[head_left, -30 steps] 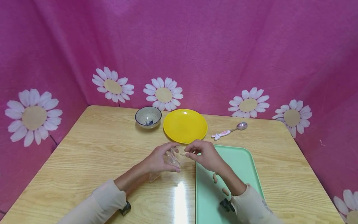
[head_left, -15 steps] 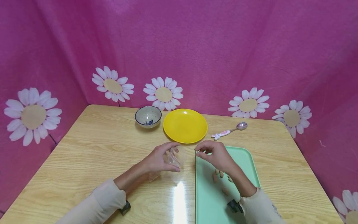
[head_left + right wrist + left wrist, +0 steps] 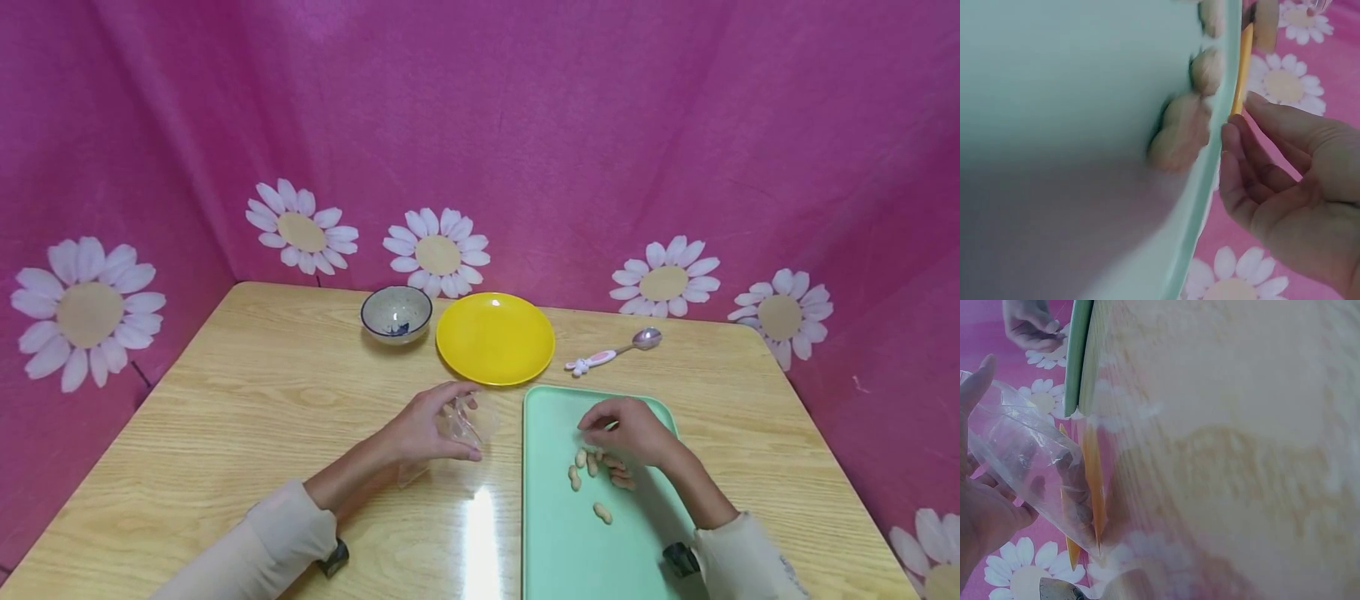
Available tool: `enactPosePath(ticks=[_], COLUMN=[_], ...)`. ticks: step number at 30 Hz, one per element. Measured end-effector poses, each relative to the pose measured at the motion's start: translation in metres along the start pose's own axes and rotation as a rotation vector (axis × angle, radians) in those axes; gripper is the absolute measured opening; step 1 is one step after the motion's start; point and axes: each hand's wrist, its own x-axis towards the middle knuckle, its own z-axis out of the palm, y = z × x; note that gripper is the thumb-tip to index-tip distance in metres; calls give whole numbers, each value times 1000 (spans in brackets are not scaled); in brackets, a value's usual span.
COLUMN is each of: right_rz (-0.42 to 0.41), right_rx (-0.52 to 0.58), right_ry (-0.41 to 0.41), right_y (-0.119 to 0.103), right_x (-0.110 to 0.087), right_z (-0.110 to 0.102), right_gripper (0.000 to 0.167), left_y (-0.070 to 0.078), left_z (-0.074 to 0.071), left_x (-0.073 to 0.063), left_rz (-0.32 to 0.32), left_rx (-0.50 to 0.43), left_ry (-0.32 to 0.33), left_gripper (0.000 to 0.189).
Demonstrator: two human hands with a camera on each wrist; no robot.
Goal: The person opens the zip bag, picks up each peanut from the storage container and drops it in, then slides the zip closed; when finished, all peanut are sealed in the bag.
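Note:
My left hand point(image 3: 424, 427) grips a clear plastic bag point(image 3: 467, 422) left of the green tray, thumb on the near side and fingers on the far side. In the left wrist view the bag point(image 3: 1025, 459) hangs out beyond the fingers, with blurred brownish shapes showing at its lower end. Several unshelled peanuts point(image 3: 592, 463) lie on the green tray point(image 3: 562, 550). Over them, my right hand point(image 3: 636, 432) has loosely bent fingers. The right wrist view shows the thumb and forefinger apart with nothing between them, beside the peanuts point(image 3: 1180, 134).
Behind the hands stand a speckled bowl point(image 3: 397, 315) with a blue rim and a yellow plate point(image 3: 495, 337). To the plate's right lies a spoon point(image 3: 613, 354) with a rabbit handle. A pink flowered curtain point(image 3: 540, 150) hangs around the wooden table point(image 3: 285, 375).
My right hand, which pinched a peanut at the bag, has drawn away to the right over the peanuts on the tray, now without that peanut. My left hand has stayed put.

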Motion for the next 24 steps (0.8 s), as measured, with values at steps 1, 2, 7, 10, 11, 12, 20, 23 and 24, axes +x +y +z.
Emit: enactPosePath(ticks=[1, 2, 7, 10, 11, 12, 20, 23, 24], right_rz=[8, 8, 16, 26, 28, 31, 45, 37, 34], right_rx=[-2, -11, -52, -77, -83, -85, -67, -89, -95], right_ry=[-10, -20, -51, -57, -56, -56, -80, -76, -74], right_y=[3, 6, 15, 18, 19, 20, 23, 24, 24], right_x=[-1, -2, -5, -7, -7, -8, -11, -13, -13], right_z=[-1, -2, -6, -7, -7, -7, -6, -6, -6], right_gripper=[8, 7, 6, 6, 6, 6, 6, 3, 3], left_y=[0, 0, 1, 0, 0, -1, -3, -3, -3], left_z=[0, 0, -1, -1, -1, 0, 0, 0, 0], left_x=[0, 0, 0, 0, 0, 0, 0, 0, 0], left_rz=[1, 3, 10, 12, 12, 12, 57, 55, 49], left_rx=[1, -2, -6, 0, -1, 1, 36, 38, 36], left_ry=[-1, -2, -3, -5, -5, -6, 14, 14, 13], left_gripper=[80, 81, 82, 83, 83, 83, 81, 81, 81])
